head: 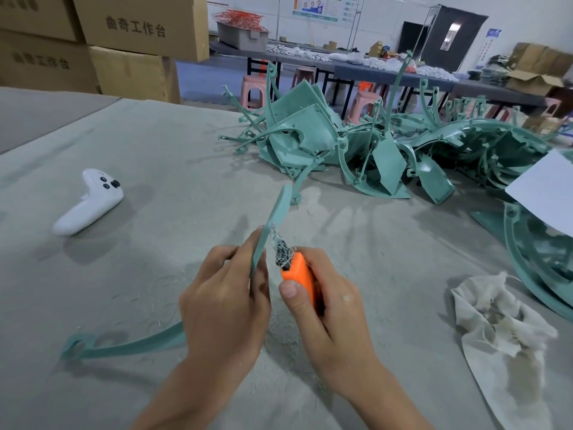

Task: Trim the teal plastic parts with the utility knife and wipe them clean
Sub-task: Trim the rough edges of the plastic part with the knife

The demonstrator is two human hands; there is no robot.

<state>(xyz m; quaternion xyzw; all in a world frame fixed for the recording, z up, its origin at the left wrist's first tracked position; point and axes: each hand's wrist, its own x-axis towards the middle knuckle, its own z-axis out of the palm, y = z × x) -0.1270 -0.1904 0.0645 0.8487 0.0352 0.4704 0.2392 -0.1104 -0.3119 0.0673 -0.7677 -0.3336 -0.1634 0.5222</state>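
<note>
Your left hand [223, 302] is closed round a curved teal strip [276, 212], thumb and fingers pinching its lower part, the rest rising past your fingertips toward the middle of the surface [155, 144]; your right hand [328, 311] is clenched on the orange utility knife [299, 274], thumb laid along its near side; the blade end, clogged with pale shavings, touches the strip's right edge just above your left fingers. A teal arc [130, 346] with a ring end lies flat toward the near left edge and runs in behind your left hand; whether it joins the strip cannot be told. The pile of teal parts [341, 144] sits toward the far right corner; the rag [502, 324] lies crumpled by the right edge; a white controller [88, 201] rests toward the left edge.
</note>
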